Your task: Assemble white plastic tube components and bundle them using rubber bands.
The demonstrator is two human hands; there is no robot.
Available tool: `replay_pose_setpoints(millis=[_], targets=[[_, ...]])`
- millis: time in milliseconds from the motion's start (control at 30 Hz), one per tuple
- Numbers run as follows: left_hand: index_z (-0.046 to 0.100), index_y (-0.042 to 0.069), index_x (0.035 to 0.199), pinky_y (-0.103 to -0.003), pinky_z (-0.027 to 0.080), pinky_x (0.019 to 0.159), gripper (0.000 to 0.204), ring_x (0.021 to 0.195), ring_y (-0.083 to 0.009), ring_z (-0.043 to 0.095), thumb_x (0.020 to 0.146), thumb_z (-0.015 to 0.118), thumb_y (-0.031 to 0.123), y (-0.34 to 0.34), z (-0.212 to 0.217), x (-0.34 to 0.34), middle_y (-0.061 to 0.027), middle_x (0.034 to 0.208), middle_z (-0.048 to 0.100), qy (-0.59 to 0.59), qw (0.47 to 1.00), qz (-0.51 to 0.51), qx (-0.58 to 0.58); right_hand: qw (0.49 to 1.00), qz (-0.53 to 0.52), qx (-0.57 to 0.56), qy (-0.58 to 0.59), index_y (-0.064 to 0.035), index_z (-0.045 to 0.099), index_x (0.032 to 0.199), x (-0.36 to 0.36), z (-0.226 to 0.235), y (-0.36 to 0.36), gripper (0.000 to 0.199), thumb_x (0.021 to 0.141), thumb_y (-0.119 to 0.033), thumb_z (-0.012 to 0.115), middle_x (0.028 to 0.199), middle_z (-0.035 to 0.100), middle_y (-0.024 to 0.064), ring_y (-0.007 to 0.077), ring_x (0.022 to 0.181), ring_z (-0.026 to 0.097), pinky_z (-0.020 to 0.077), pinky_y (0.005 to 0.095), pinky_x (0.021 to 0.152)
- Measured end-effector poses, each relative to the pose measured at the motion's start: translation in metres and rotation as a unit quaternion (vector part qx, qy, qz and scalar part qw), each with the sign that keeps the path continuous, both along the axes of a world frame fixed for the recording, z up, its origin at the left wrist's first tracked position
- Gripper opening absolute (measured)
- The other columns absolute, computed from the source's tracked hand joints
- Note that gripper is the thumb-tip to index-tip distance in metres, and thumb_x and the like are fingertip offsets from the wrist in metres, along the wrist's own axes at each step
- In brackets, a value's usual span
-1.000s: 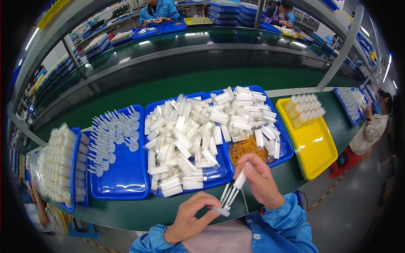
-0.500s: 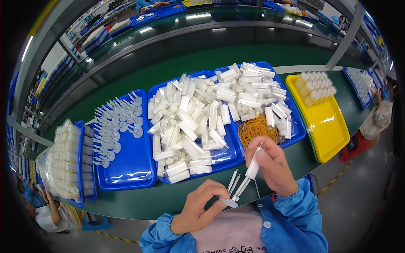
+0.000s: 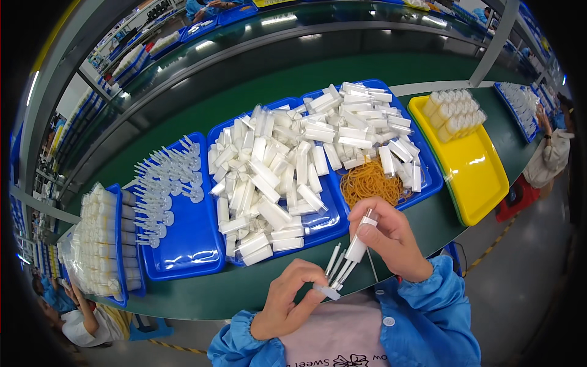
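While my left hand [image 3: 286, 301] pinches the flat base [image 3: 328, 292] of a clear piece, its thin rods [image 3: 335, 263] stick up from it. My left thumb and pointer finger are clamped on that base. My right hand [image 3: 394, 241] has its thumb and fingers clamped on a white tube [image 3: 356, 248]. The tube is tilted, and its low end is at the rods. Some rods run right up to it, but I cannot tell if it goes around them or just touches them. Two other rods stand just to the left of it. Both my hands are by the near edge of the green table [image 3: 263, 290], close to my tummy, and my blue sleeves [image 3: 437, 300] puff out at the wrists.

Just past my right hand is a heap of orange rubber bands [image 3: 370, 183]. It lies in a blue tray [image 3: 431, 177] with lots of white wrapped pieces [image 3: 272, 177]. The next blue tray [image 3: 325, 223] on the left has a big pile of them too. Further left, clear pieces with stems [image 3: 168, 183] lie in another blue tray [image 3: 183, 248]. On my right, a yellow tray [image 3: 483, 177] holds a pack of round things [image 3: 455, 115] at its far end. A person [image 3: 553, 159] sits way over on the right.
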State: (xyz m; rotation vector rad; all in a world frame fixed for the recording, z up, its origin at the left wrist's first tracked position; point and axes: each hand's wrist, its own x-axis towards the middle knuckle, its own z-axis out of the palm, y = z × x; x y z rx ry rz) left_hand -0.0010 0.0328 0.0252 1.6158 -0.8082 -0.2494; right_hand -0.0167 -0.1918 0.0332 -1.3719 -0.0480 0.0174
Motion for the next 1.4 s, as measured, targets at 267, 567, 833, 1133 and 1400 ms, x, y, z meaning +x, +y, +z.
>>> replay_pose_setpoints(millis=[267, 567, 833, 1133, 1400], targets=[[0.056, 0.002, 0.095, -0.03, 0.044, 0.079, 0.015, 0.086, -0.0194, 0.056, 0.084, 0.066, 0.003, -0.001, -0.006, -0.006, -0.0124, 0.093, 0.057, -0.035, 0.996, 0.084, 0.018, 0.989, -0.133, 0.016, -0.07, -0.0019, 0.053, 0.109, -0.007, -0.013, 0.027, 0.024, 0.094, -0.019, 0.06, 0.09, 0.054, 0.0027, 0.0093, 0.083, 0.051, 0.0406, 0.0228, 0.077], [0.057, 0.002, 0.095, -0.029, 0.045, 0.077, 0.016, 0.083, -0.0191, 0.057, 0.083, 0.066, 0.001, -0.008, -0.021, -0.003, -0.0119, 0.094, 0.059, 0.036, 0.994, 0.09, -0.058, 0.987, -0.078, -0.046, -0.133, -0.0024, 0.056, 0.104, -0.001, -0.009, 0.012, 0.021, 0.091, -0.017, 0.063, 0.098, 0.055, 0.0065, 0.0121, 0.088, 0.052, 0.0417, 0.0274, 0.08], [0.054, 0.003, 0.1, -0.028, 0.043, 0.081, 0.017, 0.089, -0.0173, 0.054, 0.086, 0.063, 0.003, -0.012, -0.034, -0.004, -0.0111, 0.099, 0.055, 0.096, 0.987, 0.109, -0.074, 0.996, 0.01, -0.084, -0.031, -0.0007, 0.054, 0.108, -0.003, -0.014, 0.025, 0.025, 0.093, -0.02, 0.057, 0.098, 0.059, 0.009, 0.0169, 0.103, 0.051, 0.0398, 0.0321, 0.089], [0.053, 0.001, 0.1, -0.029, 0.046, 0.088, 0.019, 0.096, -0.0149, 0.056, 0.084, 0.062, -0.004, 0.008, -0.028, 0.011, -0.0095, 0.104, 0.054, 0.125, 0.963, 0.204, -0.124, 0.835, -0.111, -0.504, -0.191, -0.0045, 0.056, 0.117, 0.046, -0.025, 0.011, 0.041, 0.081, -0.02, 0.068, 0.101, 0.059, 0.0097, 0.027, 0.101, 0.052, 0.0367, 0.0414, 0.092], [0.064, -0.002, 0.092, -0.026, 0.048, 0.08, 0.014, 0.089, -0.0159, 0.059, 0.079, 0.069, -0.004, 0.023, -0.011, 0.011, -0.01, 0.094, 0.059, 0.118, 0.957, 0.26, -0.052, 0.808, -0.178, -0.514, -0.228, -0.0054, 0.06, 0.109, 0.052, -0.039, 0.002, 0.029, 0.082, -0.012, 0.066, 0.094, 0.055, 0.0083, 0.0217, 0.091, 0.054, 0.0385, 0.0359, 0.088]])
